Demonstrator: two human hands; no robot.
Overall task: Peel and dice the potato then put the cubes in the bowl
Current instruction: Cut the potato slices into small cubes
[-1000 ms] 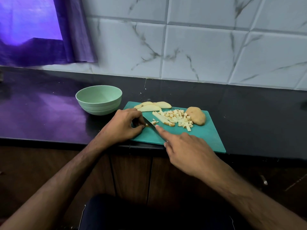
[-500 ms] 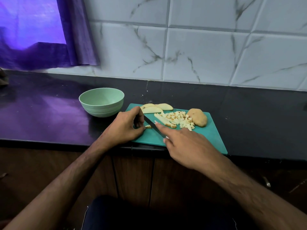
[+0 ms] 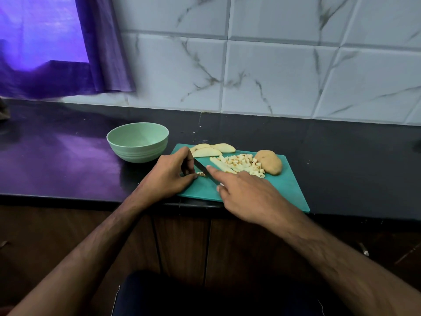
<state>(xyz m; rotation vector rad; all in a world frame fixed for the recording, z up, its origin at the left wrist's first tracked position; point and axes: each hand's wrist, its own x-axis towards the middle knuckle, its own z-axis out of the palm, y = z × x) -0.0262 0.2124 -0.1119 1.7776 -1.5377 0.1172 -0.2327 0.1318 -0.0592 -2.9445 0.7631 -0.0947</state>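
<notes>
two hands work at a black bench [image 3: 341, 160] below marbled wall tiles [image 3: 273, 76]: left hand [image 3: 169, 173] pinches potato bits [image 3: 201, 174], right hand [image 3: 248, 192] grips the knife [image 3: 201, 167]; cubes [image 3: 241, 161] lie on the teal board [image 3: 284, 185], beside the green bowl [image 3: 137, 142].

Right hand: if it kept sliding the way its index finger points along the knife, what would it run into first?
Likely the left hand, which pinches a small potato piece beside the knife. The right hand points up-left towards it; depth is hard to judge.

One bowl [image 3: 138, 142], one board [image 3: 282, 185], one knife [image 3: 203, 169], one potato half [image 3: 268, 161] at three o'clock, and three slices [image 3: 206, 152] at twelve are counted; the cubes [image 3: 241, 161] are too many to count.
</notes>
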